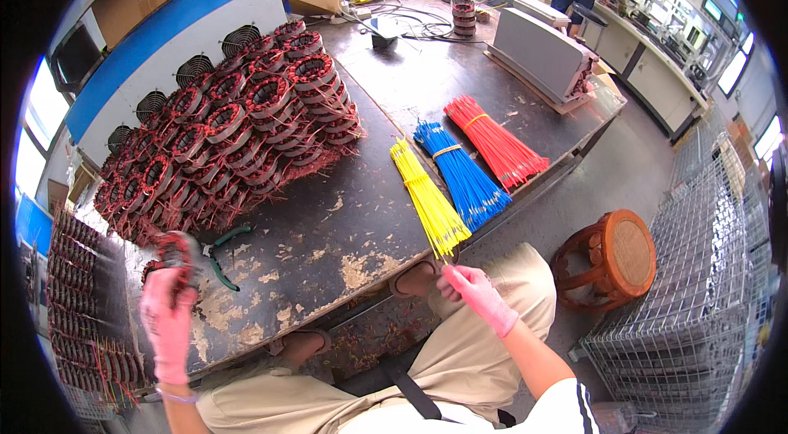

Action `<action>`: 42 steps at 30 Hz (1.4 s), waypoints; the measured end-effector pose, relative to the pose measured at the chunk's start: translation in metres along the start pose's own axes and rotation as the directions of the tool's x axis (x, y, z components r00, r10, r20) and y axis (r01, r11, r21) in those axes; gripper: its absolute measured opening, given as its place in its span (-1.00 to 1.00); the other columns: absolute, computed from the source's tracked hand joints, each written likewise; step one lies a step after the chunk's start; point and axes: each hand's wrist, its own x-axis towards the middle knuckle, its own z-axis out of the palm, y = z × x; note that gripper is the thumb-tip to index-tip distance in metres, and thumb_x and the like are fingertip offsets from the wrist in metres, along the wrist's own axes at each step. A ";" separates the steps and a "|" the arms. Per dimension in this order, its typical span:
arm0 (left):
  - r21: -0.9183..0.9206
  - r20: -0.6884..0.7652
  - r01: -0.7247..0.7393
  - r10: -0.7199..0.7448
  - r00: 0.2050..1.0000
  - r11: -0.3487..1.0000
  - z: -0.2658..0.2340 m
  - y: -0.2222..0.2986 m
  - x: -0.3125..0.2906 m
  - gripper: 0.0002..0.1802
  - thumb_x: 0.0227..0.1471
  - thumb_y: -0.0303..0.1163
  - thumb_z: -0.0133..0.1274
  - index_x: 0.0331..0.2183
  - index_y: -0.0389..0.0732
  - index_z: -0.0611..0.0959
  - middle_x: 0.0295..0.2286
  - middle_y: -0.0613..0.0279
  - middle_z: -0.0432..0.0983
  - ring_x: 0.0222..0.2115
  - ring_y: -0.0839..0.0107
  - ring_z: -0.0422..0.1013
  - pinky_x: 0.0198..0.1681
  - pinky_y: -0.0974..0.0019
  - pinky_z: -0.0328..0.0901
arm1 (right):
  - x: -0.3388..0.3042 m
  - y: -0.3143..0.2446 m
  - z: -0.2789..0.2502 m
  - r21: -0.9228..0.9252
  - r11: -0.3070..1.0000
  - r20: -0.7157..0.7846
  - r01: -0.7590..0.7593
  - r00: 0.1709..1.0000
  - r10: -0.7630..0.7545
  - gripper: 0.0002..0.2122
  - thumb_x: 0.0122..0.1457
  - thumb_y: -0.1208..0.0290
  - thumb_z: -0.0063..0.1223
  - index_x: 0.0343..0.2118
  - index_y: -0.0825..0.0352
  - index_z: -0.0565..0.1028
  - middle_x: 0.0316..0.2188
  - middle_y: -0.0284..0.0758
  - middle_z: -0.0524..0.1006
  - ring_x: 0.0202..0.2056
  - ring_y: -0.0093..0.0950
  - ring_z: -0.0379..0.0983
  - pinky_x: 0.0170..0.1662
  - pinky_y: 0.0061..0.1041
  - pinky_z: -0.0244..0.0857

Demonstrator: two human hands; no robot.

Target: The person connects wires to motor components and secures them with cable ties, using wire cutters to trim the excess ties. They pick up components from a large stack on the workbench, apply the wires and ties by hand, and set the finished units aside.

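In the lower left of the frame, the pink-gloved left hand (169, 311) grips a thick ring (178, 255) wound with dark red wire, over the chipped, dark desk (279, 258), near a tool with curved green handles (218, 268). The right hand (476, 293), right of bottom centre, curls its fingers just beside the tips of straight yellow wires (428, 200); whether it pinches any I cannot tell. Banded sheaves of slender blue wires (472, 188) and red wires (502, 147) lie beyond, and similar rings (238, 126) form a bristly heap at upper left.
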 end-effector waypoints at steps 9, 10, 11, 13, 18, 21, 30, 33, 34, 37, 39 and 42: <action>-0.276 0.296 -0.256 0.335 0.895 0.927 0.109 0.062 -0.042 -0.61 -0.17 -0.47 0.27 -0.19 -0.07 0.64 -0.13 0.32 0.57 -0.20 0.17 0.50 -0.14 0.08 0.39 | -0.005 -0.002 -0.001 0.148 0.985 0.041 0.089 0.995 -0.096 -0.69 0.35 0.22 0.07 -0.37 0.39 0.63 -0.50 -0.41 0.60 -0.49 -0.69 0.47 -0.40 -0.65 0.34; -0.271 0.293 -0.261 0.337 0.895 0.927 0.107 0.057 -0.044 -0.60 -0.17 -0.47 0.26 -0.18 -0.07 0.63 -0.11 0.33 0.57 -0.20 0.17 0.50 -0.13 0.08 0.39 | -0.014 -0.007 0.000 0.145 0.983 0.045 0.110 0.992 -0.117 -0.70 0.35 0.25 0.06 -0.38 0.39 0.63 -0.50 -0.40 0.60 -0.49 -0.69 0.47 -0.40 -0.65 0.34; -0.265 0.290 -0.263 0.337 0.896 0.928 0.105 0.052 -0.045 -0.59 -0.17 -0.47 0.26 -0.17 -0.07 0.62 -0.10 0.35 0.56 -0.20 0.18 0.50 -0.13 0.08 0.38 | -0.026 -0.012 0.002 0.091 0.984 0.028 0.154 0.987 -0.158 -0.74 0.32 0.29 0.07 -0.39 0.39 0.63 -0.50 -0.40 0.60 -0.50 -0.67 0.47 -0.40 -0.64 0.33; -0.239 0.355 -0.227 0.303 0.884 0.944 0.097 0.045 -0.051 -0.49 -0.16 -0.50 0.27 -0.07 -0.08 0.60 -0.02 0.23 0.53 -0.09 0.09 0.47 -0.03 0.05 0.37 | -0.057 -0.027 0.009 -0.027 0.971 0.017 0.238 0.971 -0.238 -0.81 0.28 0.39 0.09 -0.41 0.38 0.63 -0.50 -0.38 0.61 -0.51 -0.65 0.46 -0.40 -0.62 0.32; -0.120 -0.045 -0.223 0.219 0.975 0.967 0.061 0.090 -0.057 -0.43 -0.04 -0.31 0.29 0.05 -0.08 0.56 0.06 0.17 0.43 0.09 0.08 0.38 0.11 0.00 0.31 | -0.094 -0.081 0.060 -0.169 0.697 0.376 0.697 0.699 -0.608 -0.93 0.07 0.56 0.15 -0.51 0.30 0.62 -0.62 -0.35 0.47 -0.53 -0.42 0.43 -0.38 -0.44 0.31; -0.093 -0.193 -0.588 0.564 0.803 0.804 0.047 0.118 -0.041 -0.54 -0.14 -0.35 0.33 -0.10 -0.01 0.65 -0.11 0.25 0.51 -0.10 0.19 0.50 0.02 0.06 0.42 | -0.078 -0.099 0.115 -0.050 0.534 0.574 0.844 0.462 -0.676 -0.80 0.07 0.48 0.23 -0.61 0.31 0.44 -0.65 -0.29 0.36 -0.52 -0.28 0.38 -0.44 -0.30 0.19; -0.407 -0.077 -0.088 0.062 0.995 0.909 0.116 0.086 -0.031 -0.75 0.05 -0.46 0.21 -0.17 -0.07 0.67 -0.39 0.21 0.51 -0.42 0.15 0.53 -0.41 0.16 0.42 | 0.014 -0.087 0.142 -0.676 0.041 0.547 0.736 0.539 -0.641 -0.87 0.18 0.28 0.15 -0.28 0.18 0.57 -0.35 -0.35 0.58 -0.20 -0.31 0.53 -0.13 -0.26 0.38; -0.346 0.045 -0.074 0.095 0.994 0.935 0.134 0.076 -0.033 -0.80 0.10 -0.43 0.16 -0.18 -0.08 0.64 -0.38 0.19 0.52 -0.46 0.13 0.54 -0.43 0.15 0.41 | 0.015 -0.071 0.148 -0.727 -0.040 0.583 0.686 0.584 -0.564 -0.89 0.18 0.25 0.13 -0.33 0.13 0.51 -0.42 -0.39 0.54 -0.26 -0.34 0.54 -0.18 -0.27 0.38; -0.313 0.064 -0.079 0.105 0.992 0.947 0.134 0.070 -0.038 -0.80 0.10 -0.43 0.15 -0.18 -0.08 0.64 -0.38 0.20 0.51 -0.46 0.13 0.54 -0.44 0.15 0.41 | 0.006 -0.069 0.151 -0.720 -0.003 0.573 0.694 0.592 -0.566 -0.89 0.18 0.26 0.13 -0.31 0.13 0.51 -0.42 -0.39 0.54 -0.27 -0.34 0.54 -0.18 -0.28 0.38; -0.280 0.106 -0.050 0.083 0.991 0.959 0.125 0.061 -0.051 -0.79 0.10 -0.47 0.12 -0.17 -0.08 0.64 -0.40 0.20 0.51 -0.46 0.08 0.51 -0.44 0.11 0.38 | -0.016 -0.048 0.165 -0.673 0.084 0.587 0.734 0.601 -0.543 -0.87 0.15 0.30 0.19 -0.31 0.19 0.51 -0.44 -0.35 0.55 -0.31 -0.33 0.53 -0.21 -0.29 0.35; -0.288 0.110 -0.052 0.087 0.990 0.956 0.120 0.061 -0.053 -0.78 0.09 -0.47 0.12 -0.17 -0.09 0.63 -0.40 0.20 0.51 -0.46 0.08 0.51 -0.44 0.11 0.38 | -0.018 -0.036 0.171 -0.627 0.215 0.531 0.749 0.613 -0.585 -0.87 0.15 0.32 0.19 -0.32 0.22 0.51 -0.43 -0.31 0.57 -0.31 -0.28 0.53 -0.23 -0.25 0.35; -0.333 0.136 -0.011 0.059 0.989 0.943 0.115 0.060 -0.054 -0.73 0.06 -0.53 0.09 -0.15 -0.12 0.63 -0.40 0.21 0.52 -0.44 0.13 0.54 -0.42 0.15 0.40 | -0.016 -0.033 0.169 -0.517 0.400 0.499 0.756 0.647 -0.577 -0.88 0.17 0.32 0.16 -0.34 0.24 0.53 -0.40 -0.28 0.58 -0.28 -0.25 0.54 -0.22 -0.25 0.38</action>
